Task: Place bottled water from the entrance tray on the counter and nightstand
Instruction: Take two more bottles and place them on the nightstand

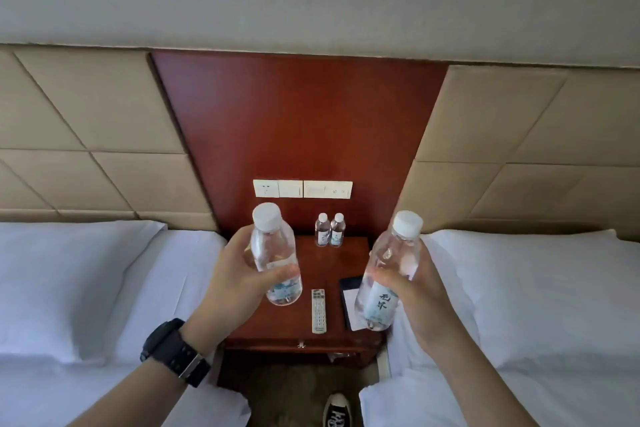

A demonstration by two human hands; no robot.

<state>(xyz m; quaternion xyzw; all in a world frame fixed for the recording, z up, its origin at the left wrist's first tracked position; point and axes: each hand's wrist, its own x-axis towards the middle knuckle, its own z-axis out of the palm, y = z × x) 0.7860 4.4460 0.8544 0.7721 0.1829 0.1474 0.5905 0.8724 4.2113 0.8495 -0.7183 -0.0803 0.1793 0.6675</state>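
Nightstand (304,329) between beds, crowded: remote (318,311), notepad (349,302), two bottles (329,229) far (upright). Left hand (239,282) grasping bottle (273,262), right hand (412,295) grasping second bottle (384,274). Risk: setting down on remote, bottle may tip.

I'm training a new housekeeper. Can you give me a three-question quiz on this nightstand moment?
1. True or false: both hands hold a bottle.
2. How many bottles already stand on the nightstand?
3. Which lies nearer the left hand: A) remote, B) dark notepad folder?

Key:
1. True: left hand holds the left bottle, right hand holds the right bottle.
2. Two standing bottles.
3. A, the remote; the folder lies right.
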